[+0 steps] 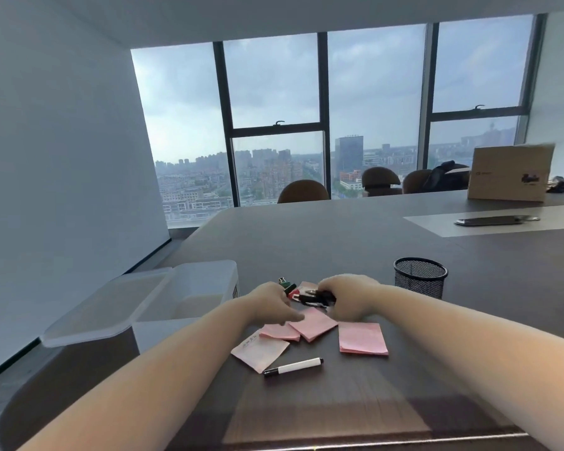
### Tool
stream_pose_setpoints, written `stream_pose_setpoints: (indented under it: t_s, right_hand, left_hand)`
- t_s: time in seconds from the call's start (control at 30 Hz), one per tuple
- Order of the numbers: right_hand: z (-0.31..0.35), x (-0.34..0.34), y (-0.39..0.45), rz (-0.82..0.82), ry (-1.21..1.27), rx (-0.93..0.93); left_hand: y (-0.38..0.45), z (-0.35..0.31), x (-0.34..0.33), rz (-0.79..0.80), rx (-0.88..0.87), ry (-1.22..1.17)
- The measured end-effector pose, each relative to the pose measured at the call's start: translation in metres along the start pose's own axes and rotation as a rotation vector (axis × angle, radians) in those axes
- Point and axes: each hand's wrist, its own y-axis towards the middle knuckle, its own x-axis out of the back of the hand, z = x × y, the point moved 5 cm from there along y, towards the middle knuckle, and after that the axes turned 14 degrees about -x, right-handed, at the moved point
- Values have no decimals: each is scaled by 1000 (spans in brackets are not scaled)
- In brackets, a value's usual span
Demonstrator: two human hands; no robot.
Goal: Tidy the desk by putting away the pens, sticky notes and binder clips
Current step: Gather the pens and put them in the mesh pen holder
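Several pink sticky note pads lie on the dark desk in front of me. A white marker with a black cap rests just below them. My right hand is closed on a bunch of black binder clips. My left hand reaches in beside it, fingers curled at the red and green clips; whether it grips any is hidden. A black mesh pen cup stands to the right of my hands.
A clear plastic storage box stands open at the left desk edge, its lid leaning beside it. A cardboard box and a dark flat object sit far right. Chairs line the far side below the windows.
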Motion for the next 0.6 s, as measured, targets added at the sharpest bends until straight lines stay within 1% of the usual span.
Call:
stream_pose_setpoints:
  t_s: [0.07, 0.1, 0.2, 0.27, 0.43, 0.6]
  right_hand:
    - [-15, 6, -2, -57, 109, -79]
    - [-22, 9, -2, -81, 162, -118]
    - [-39, 13, -1, -154, 294, -196]
    - [-45, 15, 2, -183, 380, -226]
    - [-50, 21, 9, -213, 606, -280]
    - [-50, 20, 18, -263, 709, -295]
  left_hand:
    - [-8, 0, -10, 64, -6, -73]
    - [-12, 0, -17, 104, -19, -64]
    - [-16, 2, -40, 225, -56, 87]
    - [-15, 2, -50, 261, -61, 163]
    - [-8, -3, -57, 186, -120, 372]
    - [12, 1, -44, -18, -145, 357]
